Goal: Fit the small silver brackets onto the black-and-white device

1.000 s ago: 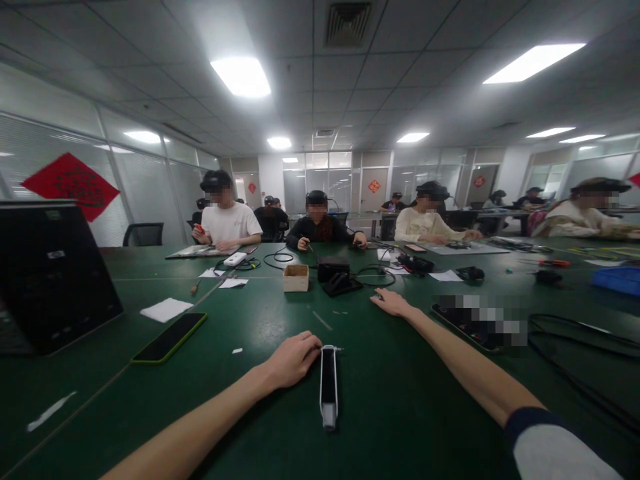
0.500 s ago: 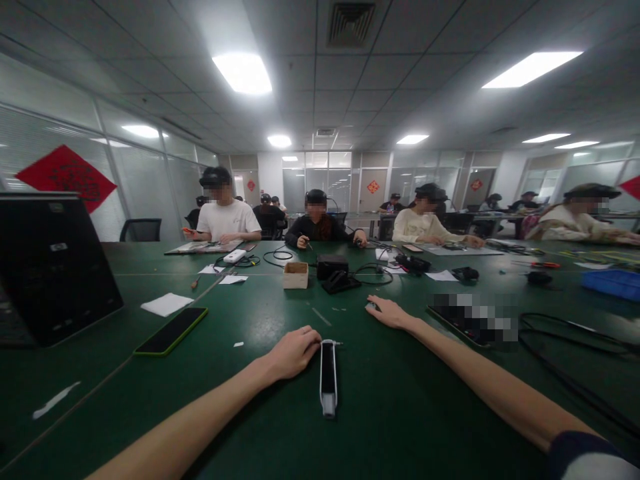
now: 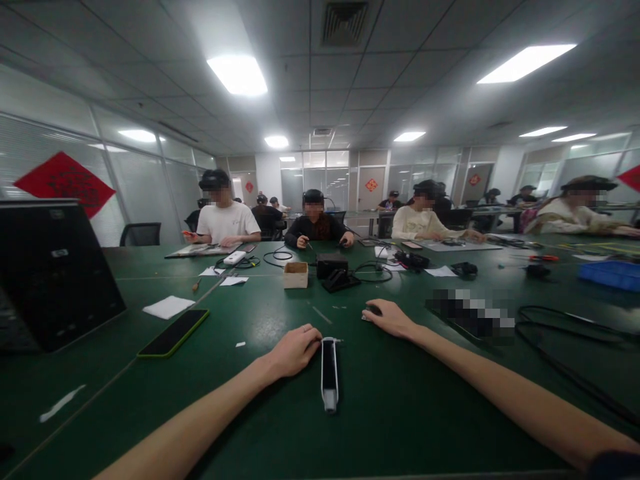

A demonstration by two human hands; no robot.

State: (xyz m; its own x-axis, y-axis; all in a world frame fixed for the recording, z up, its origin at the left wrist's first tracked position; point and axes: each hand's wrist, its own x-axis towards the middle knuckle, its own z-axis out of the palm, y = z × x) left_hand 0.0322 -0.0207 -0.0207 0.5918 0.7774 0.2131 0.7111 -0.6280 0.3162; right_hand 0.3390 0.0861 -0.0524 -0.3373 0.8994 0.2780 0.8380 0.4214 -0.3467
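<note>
On the near middle of the green table (image 3: 280, 433), a long white-rimmed device (image 3: 329, 373) lies lengthwise between the person's forearms, probably so that either hand can come to it easily. The left hand (image 3: 297, 351) rests just left of its far end, fingers curled at the corner; this looks like steadying, though whether they grip the device or only touch it cannot be told. A thin pin (image 3: 340, 341) juts right from that same end. The right hand (image 3: 393, 319) is well apart from the left, farther off and to the right, held low, with thumb and fingers about a small part (image 3: 371, 311); how firmly they close on it cannot be told. The phone (image 3: 175, 333) lies flat on the left, outside the left arm's way, with white paper (image 3: 169, 307) just beyond. Farther off, an open box (image 3: 296, 277) stands upright near a black block (image 3: 331, 265), its mouth upward, perhaps to take small things. At the far side sits a co-worker (image 3: 316, 230) in black, both hands at the table.
</note>
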